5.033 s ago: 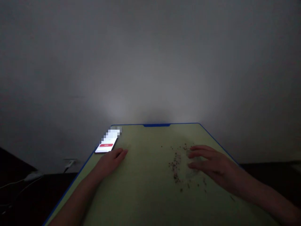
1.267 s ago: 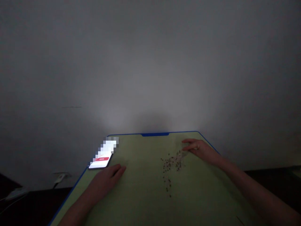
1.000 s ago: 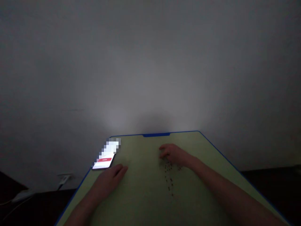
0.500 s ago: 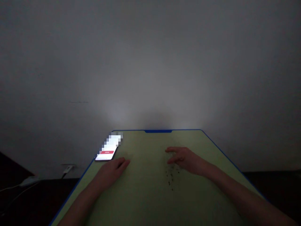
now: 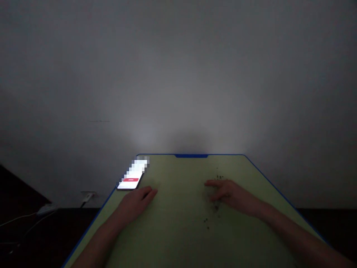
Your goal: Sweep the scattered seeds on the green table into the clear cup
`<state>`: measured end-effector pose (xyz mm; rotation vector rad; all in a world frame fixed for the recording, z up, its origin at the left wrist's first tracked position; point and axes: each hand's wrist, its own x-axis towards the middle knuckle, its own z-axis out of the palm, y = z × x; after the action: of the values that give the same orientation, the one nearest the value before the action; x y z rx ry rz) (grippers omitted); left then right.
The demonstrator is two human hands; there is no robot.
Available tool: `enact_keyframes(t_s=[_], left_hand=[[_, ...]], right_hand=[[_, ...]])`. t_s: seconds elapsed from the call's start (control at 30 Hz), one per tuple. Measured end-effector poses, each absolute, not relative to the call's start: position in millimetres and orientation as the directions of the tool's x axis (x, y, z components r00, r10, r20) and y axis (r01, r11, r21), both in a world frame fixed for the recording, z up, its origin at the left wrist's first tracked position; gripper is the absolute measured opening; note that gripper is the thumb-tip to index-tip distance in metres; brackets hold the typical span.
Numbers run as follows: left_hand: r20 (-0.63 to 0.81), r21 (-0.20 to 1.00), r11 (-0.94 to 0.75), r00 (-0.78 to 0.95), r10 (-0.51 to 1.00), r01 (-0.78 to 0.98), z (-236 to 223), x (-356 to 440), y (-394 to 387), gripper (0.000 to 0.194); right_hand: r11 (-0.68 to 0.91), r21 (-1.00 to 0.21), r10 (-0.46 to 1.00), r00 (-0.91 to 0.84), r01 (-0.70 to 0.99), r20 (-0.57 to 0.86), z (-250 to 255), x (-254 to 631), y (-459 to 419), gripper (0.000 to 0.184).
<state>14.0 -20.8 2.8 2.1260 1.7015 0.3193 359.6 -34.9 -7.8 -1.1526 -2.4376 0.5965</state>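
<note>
The scene is dim. My left hand [image 5: 135, 203] lies flat and open on the pale green table [image 5: 173, 238], palm down, just in front of a lit phone [image 5: 131, 178]. My right hand [image 5: 232, 195] rests on the table at centre right, fingers stretched out to the left, holding nothing that I can see. It lies over a scatter of small dark seeds [image 5: 213, 210]; a few more seeds [image 5: 219, 177] sit just beyond its fingers.
The table has a blue rim [image 5: 191, 155] and stands against a bare grey wall. On the dark floor to the left lie a wall socket with a plug [image 5: 87, 195] and white cables [image 5: 30, 217].
My right hand swept from the far right of the table to the left over the seeds, then drew slightly back toward me. The seeds are gathered closer together. My left hand stayed still.
</note>
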Motion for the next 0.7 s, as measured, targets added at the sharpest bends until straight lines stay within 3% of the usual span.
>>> enact_keyframes(t_s=[0.3, 0.5, 0.7], left_hand=[[-0.078, 0.434, -0.166, 0.221, 0.972, 0.885, 1.9, 12.7, -21.3, 0.046], [-0.102, 0.423, -0.146, 0.207, 0.973, 0.894, 6.6, 15.6, -22.9, 0.045], [-0.107, 0.395, -0.163, 0.222, 0.969, 0.904, 5.7, 14.3, -21.2, 0.045]], right_hand=[[0.622, -0.640, 0.668, -0.732, 0.451, 0.134, -11.4, 322.0, -77.1, 0.048], [0.563, -0.635, 0.738, -0.668, 0.529, 0.099, -12.8, 358.3, -61.0, 0.052], [0.554, -0.587, 0.790, -0.595, 0.590, 0.146, -20.7, 378.7, -52.1, 0.044]])
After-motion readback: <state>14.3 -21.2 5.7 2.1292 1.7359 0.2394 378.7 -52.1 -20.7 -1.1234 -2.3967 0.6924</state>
